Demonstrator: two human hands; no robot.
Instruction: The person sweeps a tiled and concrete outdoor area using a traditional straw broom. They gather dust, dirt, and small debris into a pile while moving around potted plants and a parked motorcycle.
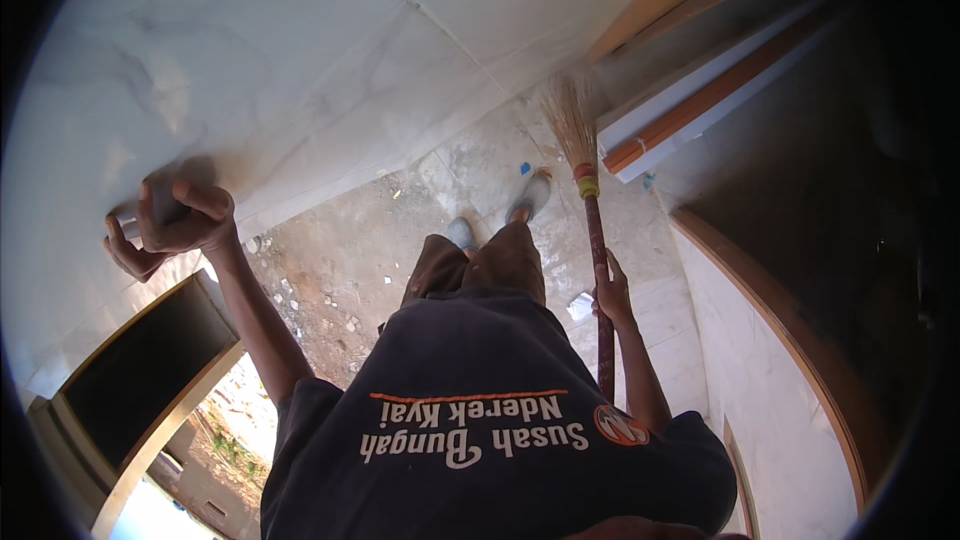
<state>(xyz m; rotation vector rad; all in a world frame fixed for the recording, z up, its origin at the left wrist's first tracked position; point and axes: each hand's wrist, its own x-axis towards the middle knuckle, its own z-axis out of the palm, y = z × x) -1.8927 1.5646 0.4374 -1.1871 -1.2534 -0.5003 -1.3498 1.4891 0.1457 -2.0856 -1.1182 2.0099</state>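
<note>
My left hand (pixel 180 225) is raised against the white marbled wall tiles (pixel 260 50), its fingers bent around a dark grey patch. Whether that patch is a held object or a shadow is unclear. On the right, my right hand (pixel 613 292) grips the dark red handle of a broom (pixel 596 240). Its pale bristles (pixel 570 120) fan out at the far end, below red and yellow bindings, near the foot of the wall. My two feet in grey shoes (pixel 530 198) stand on the dusty floor left of the broom.
Small white chips and dirt lie over the floor (pixel 330 280). A white scrap (pixel 580 306) is beside the broom handle. Wooden and white boards (pixel 670 130) lean at the far right, with a brown-edged opening (pixel 770 310) nearer. A framed opening (pixel 150 380) sits at lower left.
</note>
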